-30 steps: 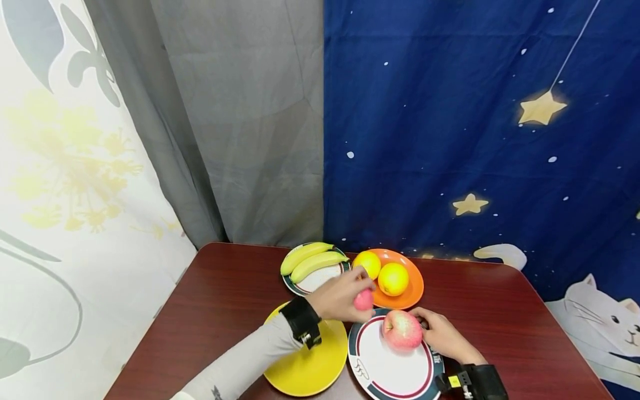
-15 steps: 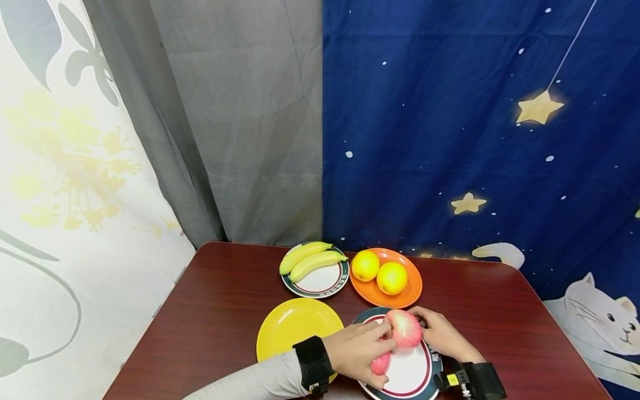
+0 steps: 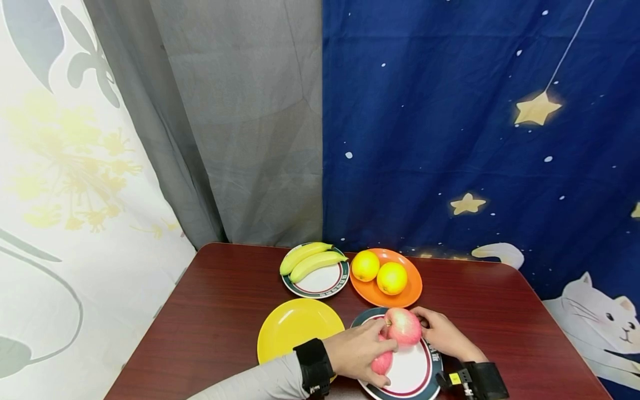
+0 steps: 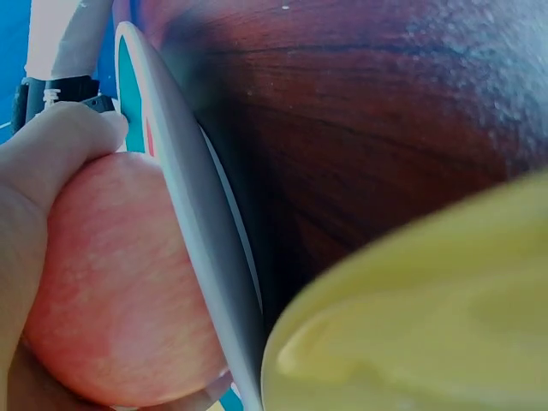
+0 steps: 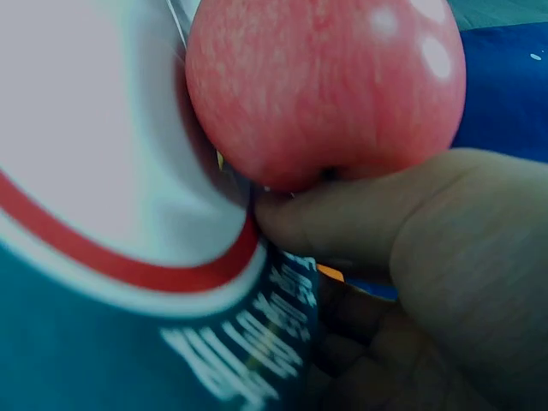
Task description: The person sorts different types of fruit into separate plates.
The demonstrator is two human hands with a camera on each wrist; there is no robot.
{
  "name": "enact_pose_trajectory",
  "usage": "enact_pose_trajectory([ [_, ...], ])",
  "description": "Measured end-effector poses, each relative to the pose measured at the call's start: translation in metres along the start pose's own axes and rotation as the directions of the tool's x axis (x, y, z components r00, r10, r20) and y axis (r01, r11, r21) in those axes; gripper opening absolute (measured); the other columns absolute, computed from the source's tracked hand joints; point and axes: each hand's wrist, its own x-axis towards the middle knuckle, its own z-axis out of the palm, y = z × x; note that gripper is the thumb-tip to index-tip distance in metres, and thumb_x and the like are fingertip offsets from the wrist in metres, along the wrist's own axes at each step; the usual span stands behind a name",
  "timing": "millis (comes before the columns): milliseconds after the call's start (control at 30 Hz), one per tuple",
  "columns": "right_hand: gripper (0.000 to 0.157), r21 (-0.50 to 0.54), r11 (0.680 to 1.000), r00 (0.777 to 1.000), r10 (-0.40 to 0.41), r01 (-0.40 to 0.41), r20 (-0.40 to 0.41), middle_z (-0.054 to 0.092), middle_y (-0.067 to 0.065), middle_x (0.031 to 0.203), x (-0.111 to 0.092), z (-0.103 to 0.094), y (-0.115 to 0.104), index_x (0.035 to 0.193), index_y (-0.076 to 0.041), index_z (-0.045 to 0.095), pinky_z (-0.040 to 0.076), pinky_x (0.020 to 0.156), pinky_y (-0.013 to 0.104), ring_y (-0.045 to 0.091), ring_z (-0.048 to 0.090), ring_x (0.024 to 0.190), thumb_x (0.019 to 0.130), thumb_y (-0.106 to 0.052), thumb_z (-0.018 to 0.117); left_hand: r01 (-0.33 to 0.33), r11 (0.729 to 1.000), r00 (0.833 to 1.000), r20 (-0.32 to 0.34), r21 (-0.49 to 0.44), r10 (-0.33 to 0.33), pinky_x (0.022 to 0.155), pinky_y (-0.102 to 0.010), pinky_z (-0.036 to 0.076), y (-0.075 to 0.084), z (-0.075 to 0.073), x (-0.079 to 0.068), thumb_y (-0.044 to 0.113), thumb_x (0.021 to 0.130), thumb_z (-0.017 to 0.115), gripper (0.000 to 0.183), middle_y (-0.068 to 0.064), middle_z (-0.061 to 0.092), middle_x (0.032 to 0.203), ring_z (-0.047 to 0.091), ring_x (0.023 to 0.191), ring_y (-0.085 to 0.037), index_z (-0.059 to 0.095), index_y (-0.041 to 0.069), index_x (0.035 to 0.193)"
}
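In the head view, my left hand (image 3: 356, 350) curls round an apple (image 3: 382, 364) at the left part of a white plate (image 3: 413, 373) with a dark green rim. The left wrist view shows this apple (image 4: 128, 287) against the plate (image 4: 193, 205). A second apple (image 3: 404, 328), pink-red, sits on the plate's far side, close to the left fingertips. My right hand (image 3: 444, 336) pinches the plate's right rim beside that apple. From the right wrist, the thumb (image 5: 334, 218) lies on top of the rim, with fingers beneath, and the apple (image 5: 325, 94) is right by it.
A yellow plate (image 3: 295, 328) lies left of the white one, under the left forearm's reach. Behind stand a green-rimmed plate (image 3: 325, 282) with two bananas (image 3: 316, 264) and an orange plate (image 3: 412, 283) with two oranges (image 3: 392, 278). Curtains (image 3: 260, 139) hang behind the table (image 3: 210, 311).
My left hand has carried its apple from near the orange plate down and right to the white plate, then stayed about there. The right hand keeps its hold on the rim.
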Motion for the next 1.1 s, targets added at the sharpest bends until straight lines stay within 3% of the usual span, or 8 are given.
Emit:
enact_pose_trajectory([
  [200, 0.025, 0.037, 0.999, 0.999, 0.023, -0.024, 0.049, 0.062, 0.005, 0.102, -0.003, -0.007, -0.004, 0.117, -0.004, 0.059, 0.048, 0.071, 0.029, 0.020, 0.057, 0.082, 0.092, -0.007, 0.056, 0.032, 0.999, 0.999, 0.002, -0.007, -0.032, 0.086, -0.013, 0.036, 0.000, 0.001, -0.003, 0.071, 0.074, 0.059, 0.070, 0.005, 0.036, 0.121, 0.037, 0.108, -0.006, 0.043, 0.027, 0.126],
  [400, 0.018, -0.158, 0.987, 0.993, -0.006, -0.013, -0.122, 0.064, 0.003, 0.095, -0.002, -0.031, -0.018, 0.110, -0.008, 0.063, 0.048, 0.067, 0.029, 0.013, 0.058, 0.077, 0.093, -0.011, 0.059, 0.049, 0.998, 0.991, -0.120, -0.031, -0.052, 0.087, -0.018, 0.035, -0.014, -0.026, -0.015, 0.078, 0.075, 0.049, 0.077, 0.007, 0.040, 0.121, 0.040, 0.103, -0.006, 0.046, 0.024, 0.129],
  [500, 0.020, -0.233, 0.972, 0.978, -0.078, 0.031, -0.191, 0.064, 0.004, 0.096, 0.009, -0.044, -0.037, 0.111, -0.007, 0.063, 0.049, 0.068, 0.029, 0.013, 0.057, 0.077, 0.092, -0.010, 0.060, 0.083, 0.992, 0.963, -0.249, -0.099, -0.105, 0.085, -0.020, 0.038, -0.029, -0.054, -0.037, 0.072, 0.080, 0.051, 0.068, 0.007, 0.046, 0.116, 0.044, 0.099, -0.007, 0.049, 0.022, 0.126],
  [600, 0.022, -0.275, 0.953, 0.965, -0.186, 0.131, -0.185, 0.064, 0.004, 0.101, 0.033, -0.050, -0.060, 0.113, -0.007, 0.063, 0.050, 0.072, 0.033, 0.014, 0.057, 0.082, 0.091, -0.012, 0.062, 0.146, 0.957, 0.901, -0.365, -0.249, -0.233, 0.089, -0.024, 0.041, -0.049, -0.074, -0.071, 0.062, 0.084, 0.056, 0.058, 0.007, 0.051, 0.118, 0.048, 0.104, -0.007, 0.049, 0.023, 0.125],
  [733, 0.022, -0.279, 0.927, 0.945, -0.298, 0.251, -0.139, 0.062, 0.000, 0.101, 0.079, -0.043, -0.100, 0.113, -0.009, 0.063, 0.050, 0.075, 0.034, 0.014, 0.057, 0.085, 0.091, -0.011, 0.061, 0.214, 0.823, 0.768, -0.430, -0.526, -0.474, 0.087, -0.029, 0.046, -0.081, -0.072, -0.124, 0.047, 0.088, 0.061, 0.041, 0.006, 0.056, 0.116, 0.054, 0.103, -0.010, 0.052, 0.025, 0.122],
  [900, 0.021, -0.282, 0.873, 0.902, -0.429, 0.398, -0.054, 0.062, 0.005, 0.102, 0.143, -0.015, -0.148, 0.111, -0.007, 0.064, 0.049, 0.080, 0.033, 0.015, 0.058, 0.088, 0.090, -0.005, 0.060, 0.224, 0.533, 0.618, -0.304, -0.816, -0.725, 0.081, -0.033, 0.050, -0.115, -0.034, -0.174, 0.036, 0.092, 0.060, 0.030, -0.003, 0.060, 0.112, 0.059, 0.099, -0.021, 0.057, 0.020, 0.117],
  [967, 0.023, -0.307, 0.848, 0.890, -0.457, 0.432, -0.011, 0.061, 0.006, 0.105, 0.165, 0.003, -0.161, 0.112, -0.007, 0.063, 0.048, 0.082, 0.032, 0.017, 0.059, 0.091, 0.089, -0.005, 0.060, 0.223, 0.441, 0.606, -0.231, -0.869, -0.761, 0.081, -0.036, 0.050, -0.123, -0.017, -0.184, 0.033, 0.093, 0.059, 0.032, -0.008, 0.060, 0.113, 0.059, 0.100, -0.026, 0.057, 0.014, 0.119],
  [1100, 0.029, -0.362, 0.829, 0.900, -0.429, 0.426, 0.077, 0.058, 0.005, 0.115, 0.200, 0.043, -0.172, 0.118, -0.009, 0.061, 0.043, 0.089, 0.032, 0.019, 0.054, 0.103, 0.089, -0.010, 0.061, 0.248, 0.367, 0.631, -0.138, -0.896, -0.763, 0.076, -0.037, 0.051, -0.131, 0.006, -0.188, 0.032, 0.094, 0.058, 0.040, -0.012, 0.058, 0.112, 0.061, 0.091, -0.027, 0.053, 0.006, 0.123],
])
